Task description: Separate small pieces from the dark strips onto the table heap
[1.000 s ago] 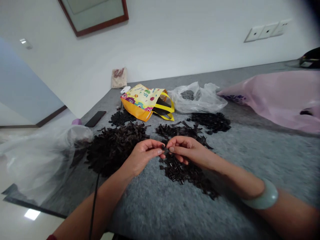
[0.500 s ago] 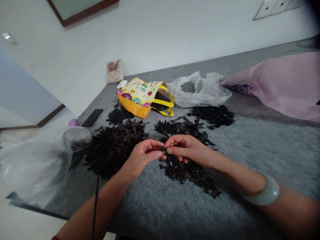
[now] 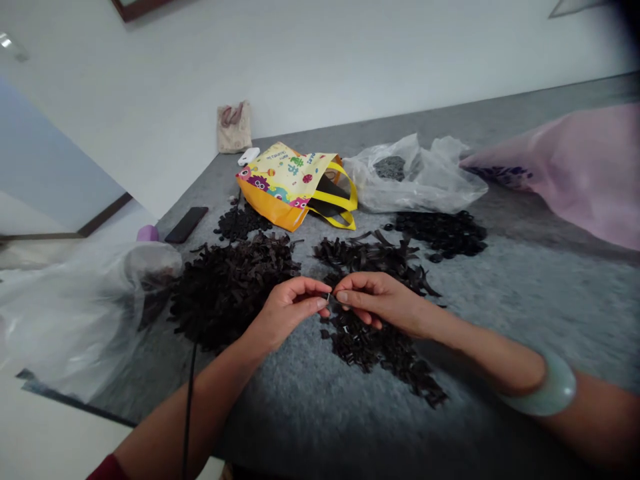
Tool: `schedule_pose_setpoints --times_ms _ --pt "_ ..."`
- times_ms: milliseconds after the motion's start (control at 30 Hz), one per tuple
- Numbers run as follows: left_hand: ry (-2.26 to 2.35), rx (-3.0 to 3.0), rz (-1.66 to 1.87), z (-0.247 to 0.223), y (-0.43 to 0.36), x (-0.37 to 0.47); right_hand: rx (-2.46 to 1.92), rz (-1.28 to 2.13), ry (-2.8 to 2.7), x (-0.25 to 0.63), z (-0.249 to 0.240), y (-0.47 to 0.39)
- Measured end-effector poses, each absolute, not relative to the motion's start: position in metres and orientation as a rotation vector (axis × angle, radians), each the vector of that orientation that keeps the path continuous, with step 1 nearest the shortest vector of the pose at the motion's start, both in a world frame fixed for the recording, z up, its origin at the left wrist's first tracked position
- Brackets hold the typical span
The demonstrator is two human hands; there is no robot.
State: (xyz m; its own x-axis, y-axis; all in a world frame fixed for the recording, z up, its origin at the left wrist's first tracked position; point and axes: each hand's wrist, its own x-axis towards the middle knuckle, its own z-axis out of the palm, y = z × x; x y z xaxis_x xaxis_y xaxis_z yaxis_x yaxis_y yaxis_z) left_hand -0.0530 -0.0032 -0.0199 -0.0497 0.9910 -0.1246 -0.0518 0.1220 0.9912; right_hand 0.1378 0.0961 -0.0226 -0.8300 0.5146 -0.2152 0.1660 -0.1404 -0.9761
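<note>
My left hand (image 3: 290,308) and my right hand (image 3: 383,300) meet at the fingertips over the middle of the table. Between the left thumb and forefinger is a small black piece (image 3: 329,297) with a pale glint; its exact kind is too small to make out. The right thumb and forefinger are pinched close beside it, and what they hold is hidden. Below the right hand lies a pile of small shiny black pieces (image 3: 357,343). Just beyond is a heap of short black strips (image 3: 370,253), and a larger heap of strips (image 3: 230,287) lies left of my left hand.
Farther back are piles of small black discs (image 3: 445,233), a colourful yellow bag (image 3: 280,180), a clear plastic bag (image 3: 420,183) and a pink bag (image 3: 575,160). On the left lie a dark phone (image 3: 187,225) and a translucent bag (image 3: 75,320). A thin black cord (image 3: 189,407) crosses my left forearm.
The view has tilted slightly downward. Both hands keep their pinch, with a small gap now showing between the fingertips and the small black piece's glint visible.
</note>
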Motion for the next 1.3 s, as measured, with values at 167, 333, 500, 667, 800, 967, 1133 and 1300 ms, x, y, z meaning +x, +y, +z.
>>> schedule_pose_setpoints --times_ms 167,333,500,667,800,967,1133,1300 --pt "1.303 1.051 1.169 -0.024 0.001 -0.053 -0.751 2.111 -1.796 0.138 -0.023 0.103" --pt "1.305 1.045 1.152 -0.029 0.003 -0.051 -0.807 2.143 -1.793 0.136 -0.028 0.107" --pt "1.297 1.019 1.148 -0.027 0.003 -0.048 -0.866 2.091 -1.843 0.134 -0.03 0.106" --pt "1.278 1.022 1.169 -0.026 0.001 -0.048 -0.848 2.114 -1.835 0.133 -0.026 0.103" --pt "1.224 0.996 1.188 -0.028 0.001 -0.049 -0.789 2.138 -1.809 0.133 -0.025 0.101" --pt "1.193 0.98 1.202 -0.026 0.001 -0.049 -0.753 2.176 -1.772 0.133 -0.024 0.1" --pt "1.359 1.018 1.189 -0.014 0.0 -0.048 -0.804 1.983 -1.873 0.135 -0.025 0.102" --pt "1.515 1.126 1.178 -0.007 -0.001 -0.047 -0.736 1.801 -1.984 0.136 -0.025 0.099"
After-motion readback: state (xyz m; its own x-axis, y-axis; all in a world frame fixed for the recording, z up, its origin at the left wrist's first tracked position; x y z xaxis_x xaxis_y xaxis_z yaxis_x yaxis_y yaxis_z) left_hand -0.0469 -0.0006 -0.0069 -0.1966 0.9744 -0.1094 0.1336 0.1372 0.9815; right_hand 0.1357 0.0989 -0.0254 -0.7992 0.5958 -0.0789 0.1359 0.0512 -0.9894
